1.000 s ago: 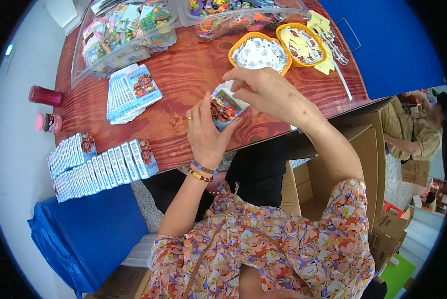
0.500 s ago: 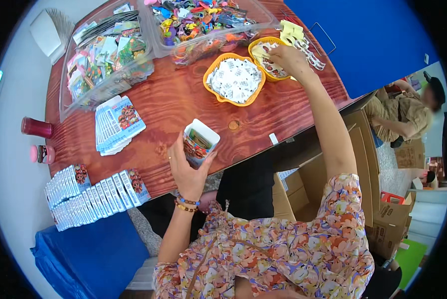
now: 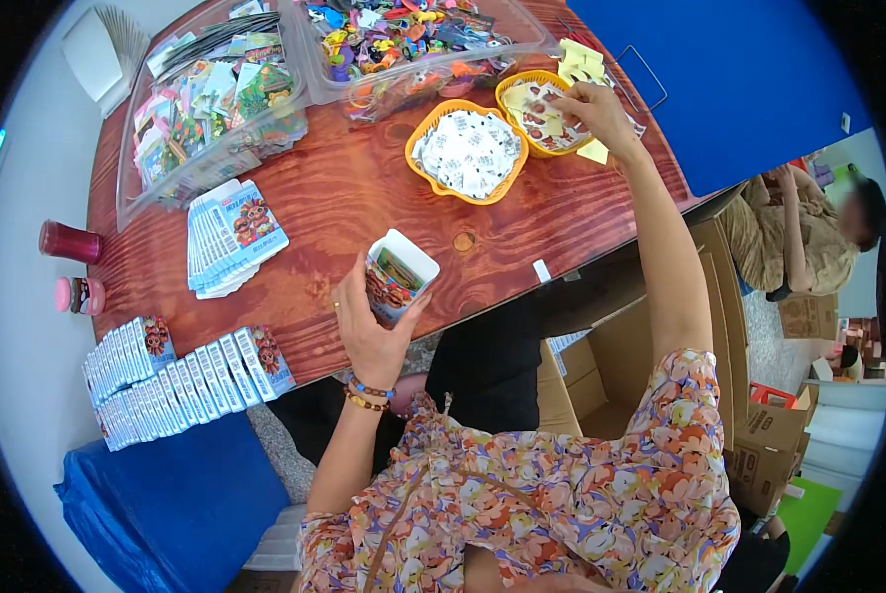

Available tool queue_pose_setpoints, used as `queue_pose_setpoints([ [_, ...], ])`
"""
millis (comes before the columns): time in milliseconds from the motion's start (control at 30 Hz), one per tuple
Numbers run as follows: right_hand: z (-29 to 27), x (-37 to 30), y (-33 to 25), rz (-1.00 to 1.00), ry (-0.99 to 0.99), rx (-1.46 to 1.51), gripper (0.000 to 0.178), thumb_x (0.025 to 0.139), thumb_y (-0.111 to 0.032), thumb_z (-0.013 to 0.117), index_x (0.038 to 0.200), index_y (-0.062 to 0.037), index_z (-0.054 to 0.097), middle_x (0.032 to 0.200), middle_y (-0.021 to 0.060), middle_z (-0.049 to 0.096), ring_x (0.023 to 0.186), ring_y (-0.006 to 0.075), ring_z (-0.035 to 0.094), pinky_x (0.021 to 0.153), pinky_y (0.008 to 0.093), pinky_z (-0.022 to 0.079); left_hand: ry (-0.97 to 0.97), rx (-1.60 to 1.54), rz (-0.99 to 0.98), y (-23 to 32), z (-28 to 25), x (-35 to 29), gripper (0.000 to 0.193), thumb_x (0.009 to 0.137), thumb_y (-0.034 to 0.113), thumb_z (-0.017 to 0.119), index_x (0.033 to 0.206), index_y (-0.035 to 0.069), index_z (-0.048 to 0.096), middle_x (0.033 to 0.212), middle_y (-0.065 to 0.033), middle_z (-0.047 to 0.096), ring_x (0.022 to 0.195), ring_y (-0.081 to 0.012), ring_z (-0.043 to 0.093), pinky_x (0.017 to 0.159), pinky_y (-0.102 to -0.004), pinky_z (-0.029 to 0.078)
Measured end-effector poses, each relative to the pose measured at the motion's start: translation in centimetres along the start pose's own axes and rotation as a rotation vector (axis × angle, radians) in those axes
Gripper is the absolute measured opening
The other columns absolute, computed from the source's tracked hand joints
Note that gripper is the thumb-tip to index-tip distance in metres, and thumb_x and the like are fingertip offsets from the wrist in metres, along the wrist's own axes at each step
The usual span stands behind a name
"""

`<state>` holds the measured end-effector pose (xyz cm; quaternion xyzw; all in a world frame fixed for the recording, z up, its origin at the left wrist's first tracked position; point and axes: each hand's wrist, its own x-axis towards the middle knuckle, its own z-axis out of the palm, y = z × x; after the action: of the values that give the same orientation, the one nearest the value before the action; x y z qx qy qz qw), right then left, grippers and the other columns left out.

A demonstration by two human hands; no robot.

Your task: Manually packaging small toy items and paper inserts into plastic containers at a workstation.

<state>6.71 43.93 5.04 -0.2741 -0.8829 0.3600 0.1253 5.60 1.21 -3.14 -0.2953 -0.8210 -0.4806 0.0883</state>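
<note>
My left hand (image 3: 374, 331) is wrapped round a small open carton (image 3: 400, 277), blue with printed cartoon figures, held upright above the table's near edge. Flat coloured packets show inside its open top. At the far right, my right hand (image 3: 596, 114) pinches its fingers together over a yellow basket (image 3: 504, 97) of small pale cut-outs with reddish prints. Whatever is between those fingertips is too small to make out. Yellow paper pieces (image 3: 583, 61) lie behind the basket, and one pale yellow scrap (image 3: 593, 151) rests beside it, under my right wrist.
An orange basket (image 3: 415, 166) of small white sachets touches the yellow one. Clear bins hold flat packets (image 3: 206, 109) and colourful small toys (image 3: 394, 40). Flattened cartons (image 3: 230, 237) are fanned at left, near rows of filled-out boxes (image 3: 196, 385). A cardboard box (image 3: 611, 385) stands below the table edge.
My right hand has shifted slightly right and toward me over the yellow basket. A pale yellow scrap now shows beside that basket. My left hand still holds the carton in about the same place.
</note>
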Motion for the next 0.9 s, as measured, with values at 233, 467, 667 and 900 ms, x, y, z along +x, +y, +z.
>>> queue_pose_setpoints([
  [233,0.2,-0.8,-0.1,0.089,0.038,0.107,0.022,0.094,-0.022,0.069,0.098,0.0,0.072,0.077,0.0025,0.069,0.067,0.0085,0.064,0.062,0.0253,0.048,-0.019,0.012,-0.004,-0.2,-0.2,-0.4,0.083,0.074,0.03,0.087,0.139,-0.003,0.047,0.125,-0.0213,0.058,0.115,-0.0386,0.054,0.098,-0.0476,0.042],
  [467,5.1,-9.9,-14.1,-0.326,-0.367,0.162,0.015,0.097,-0.017,0.065,0.105,-0.0059,0.071,0.083,0.001,0.07,0.063,0.0043,0.059,0.054,0.018,0.047,0.035,0.084,0.012,-0.1,0.2,0.0,0.079,0.07,0.024,0.089,0.135,0.0,0.052,0.119,-0.0184,0.061,0.108,-0.0369,0.057,0.093,-0.0446,0.045],
  [667,10.4,-13.8,-17.1,-0.647,-0.416,-0.435,0.015,0.088,-0.016,0.069,0.1,-0.0065,0.07,0.081,0.0115,0.071,0.07,0.0276,0.07,0.063,0.0401,0.055,0.038,0.095,0.039,0.0,0.9,0.0,0.083,0.072,0.03,0.087,0.138,-0.001,0.048,0.122,-0.0188,0.058,0.11,-0.0374,0.055,0.095,-0.0463,0.045],
  [900,11.2,-15.4,-17.4,-0.689,-0.184,-0.19,0.014,0.088,-0.016,0.07,0.097,-0.0054,0.07,0.087,0.0124,0.072,0.078,0.0294,0.071,0.065,0.0377,0.056,0.093,0.115,0.007,-0.3,0.2,-0.2,0.087,0.073,0.036,0.087,0.14,-0.001,0.046,0.125,-0.0191,0.056,0.112,-0.0379,0.054,0.094,-0.0475,0.047],
])
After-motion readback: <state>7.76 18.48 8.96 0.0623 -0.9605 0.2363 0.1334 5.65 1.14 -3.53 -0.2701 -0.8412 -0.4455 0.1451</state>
